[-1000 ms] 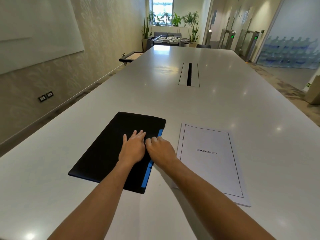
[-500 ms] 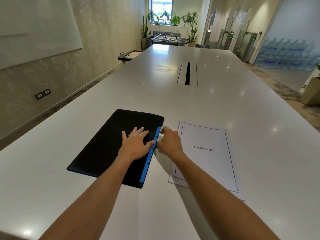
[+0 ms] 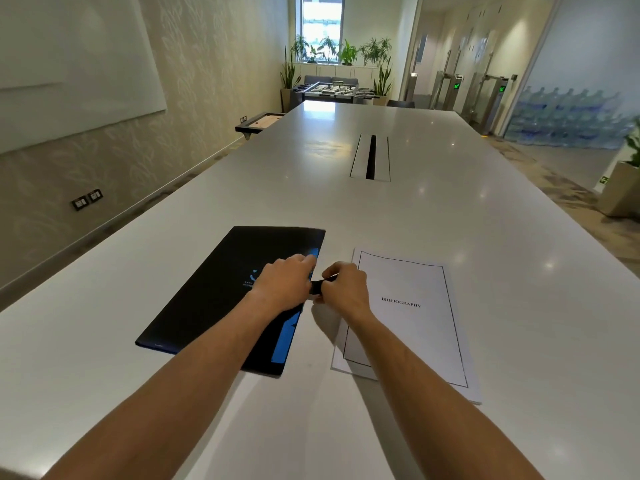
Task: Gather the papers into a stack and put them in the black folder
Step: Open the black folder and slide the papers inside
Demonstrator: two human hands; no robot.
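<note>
A black folder (image 3: 214,292) with a blue strip along its right edge lies flat on the white table (image 3: 381,216). Just right of it lies a stack of white papers (image 3: 415,327) with "BIBLIOGRAPHY" printed on the top sheet. My left hand (image 3: 282,287) rests on the folder's right edge, fingers curled over it. My right hand (image 3: 346,289) sits between folder and papers, pinching a small black tab or flap at the folder's edge. The folder's cover looks slightly lifted along that edge.
A cable slot (image 3: 370,161) is set into the table farther ahead. A wall with a whiteboard (image 3: 69,64) runs along the left. A foosball table (image 3: 332,90) and plants stand at the room's far end.
My left hand went from flat on the cover to curled on the folder's right edge. My right hand moved off the blue strip and now pinches the black flap at that edge.
</note>
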